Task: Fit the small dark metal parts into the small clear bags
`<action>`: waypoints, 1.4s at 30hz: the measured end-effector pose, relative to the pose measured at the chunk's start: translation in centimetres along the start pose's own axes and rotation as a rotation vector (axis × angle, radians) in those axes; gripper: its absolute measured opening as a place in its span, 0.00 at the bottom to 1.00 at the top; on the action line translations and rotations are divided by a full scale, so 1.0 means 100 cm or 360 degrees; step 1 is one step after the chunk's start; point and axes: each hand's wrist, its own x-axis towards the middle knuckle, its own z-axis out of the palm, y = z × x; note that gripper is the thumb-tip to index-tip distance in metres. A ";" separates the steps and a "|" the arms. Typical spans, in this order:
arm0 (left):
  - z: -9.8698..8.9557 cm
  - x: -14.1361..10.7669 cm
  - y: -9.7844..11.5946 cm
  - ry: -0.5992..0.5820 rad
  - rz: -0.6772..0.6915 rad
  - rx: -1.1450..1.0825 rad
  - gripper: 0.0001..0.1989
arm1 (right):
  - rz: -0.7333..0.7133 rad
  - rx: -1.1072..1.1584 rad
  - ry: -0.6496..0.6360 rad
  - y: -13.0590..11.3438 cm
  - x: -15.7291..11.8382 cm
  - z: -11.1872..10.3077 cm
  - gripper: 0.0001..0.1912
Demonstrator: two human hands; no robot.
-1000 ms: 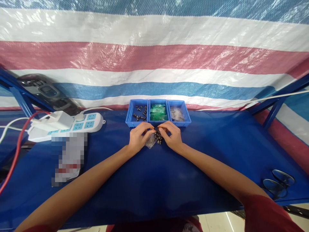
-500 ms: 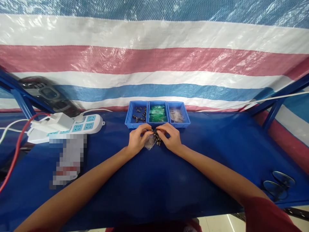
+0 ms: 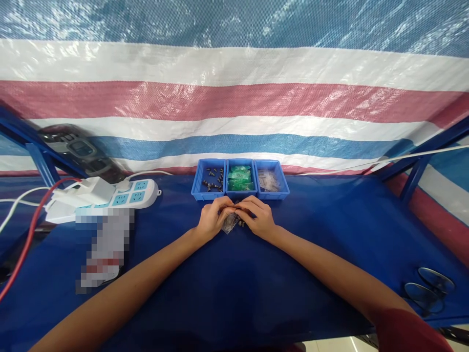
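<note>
Fingertip handling: left hand (image 3: 212, 219), right hand (image 3: 262, 220) pinched together over clear bag (image 3: 228, 224), screws (image 3: 241, 223), near bins (image 3: 208, 196) at bench's (image 3: 227, 288) far edge; pinched contents hidden. Next move calls for fine control.

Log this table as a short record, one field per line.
Left hand: fingertips pinched, by a clear bag
Right hand: fingertips near the left's, by loose screws
Pinched item: too hidden to tell
Left bin: dark screws
Middle bin: green packets
Right bin: clear packets
Left side: power strip
Right side: glasses
</note>
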 end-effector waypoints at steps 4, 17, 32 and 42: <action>-0.003 0.004 0.006 -0.0005 0.0021 0.0029 0.12 | 0.0110 0.0014 0.0031 -0.001 0.001 0.000 0.05; -0.003 0.011 0.010 0.0051 0.0198 0.0167 0.07 | 0.0295 0.0029 0.0019 0.000 0.002 -0.001 0.09; -0.004 0.011 0.010 0.0007 0.0261 0.0228 0.08 | 0.0193 -0.0021 0.0064 -0.002 0.004 -0.002 0.11; -0.006 0.011 0.012 -0.0036 0.0201 0.0223 0.07 | 0.0192 -0.0032 0.0004 0.001 0.004 -0.001 0.14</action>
